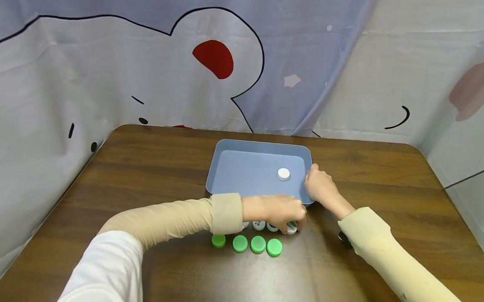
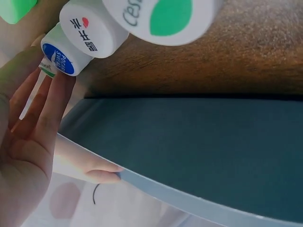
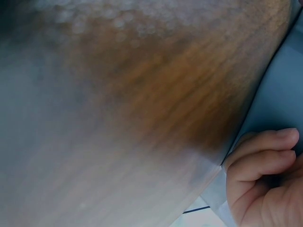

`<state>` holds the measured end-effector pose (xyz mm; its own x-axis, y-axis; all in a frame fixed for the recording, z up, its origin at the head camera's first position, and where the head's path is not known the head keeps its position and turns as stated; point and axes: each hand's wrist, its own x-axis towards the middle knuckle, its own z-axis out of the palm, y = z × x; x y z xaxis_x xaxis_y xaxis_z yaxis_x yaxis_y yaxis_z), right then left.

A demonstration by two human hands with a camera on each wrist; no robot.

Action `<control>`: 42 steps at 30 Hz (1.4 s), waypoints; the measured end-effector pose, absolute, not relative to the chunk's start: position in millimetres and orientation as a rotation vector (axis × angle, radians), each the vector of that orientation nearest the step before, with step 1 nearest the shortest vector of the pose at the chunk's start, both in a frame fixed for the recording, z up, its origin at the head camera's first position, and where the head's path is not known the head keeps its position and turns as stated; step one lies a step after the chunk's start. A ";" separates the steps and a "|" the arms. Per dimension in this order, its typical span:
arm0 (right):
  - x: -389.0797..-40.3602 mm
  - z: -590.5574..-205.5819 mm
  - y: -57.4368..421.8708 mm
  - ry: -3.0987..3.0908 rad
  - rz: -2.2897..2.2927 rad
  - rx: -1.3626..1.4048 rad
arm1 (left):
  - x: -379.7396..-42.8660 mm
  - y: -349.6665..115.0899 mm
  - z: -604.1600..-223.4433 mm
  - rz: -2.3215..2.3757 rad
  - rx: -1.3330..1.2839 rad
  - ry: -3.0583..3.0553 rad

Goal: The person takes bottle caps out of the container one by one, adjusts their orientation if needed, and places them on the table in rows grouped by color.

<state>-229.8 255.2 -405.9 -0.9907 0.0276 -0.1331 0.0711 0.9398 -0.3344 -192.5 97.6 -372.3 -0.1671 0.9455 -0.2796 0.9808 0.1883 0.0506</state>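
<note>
My left hand [image 1: 282, 208] reaches over the front of a blue-grey tray [image 1: 263, 146]. Its thumb and fingers pinch a white bottle cap with green print [image 1: 291, 228], at the right end of a row of white caps. Beside it, in the left wrist view, are a white cap with a blue label [image 2: 59, 57], one with a red mark and dark characters [image 2: 92, 28] and one with a green patch [image 2: 170, 21]. My right hand [image 1: 322, 187] holds the tray's right side, fingers curled at its wall in the right wrist view. One white cap [image 1: 283, 174] lies in the tray.
Several green caps [image 1: 258, 244] lie in a row nearer me than the white ones. Everything stands on a brown wooden table [image 1: 155, 164]. A printed curtain [image 1: 147, 73] hangs behind the table and along its sides.
</note>
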 end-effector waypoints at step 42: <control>-228.6 -405.7 254.4 2.948 -0.514 0.099 | -251.1 77.8 -335.1 0.112 1.684 2.491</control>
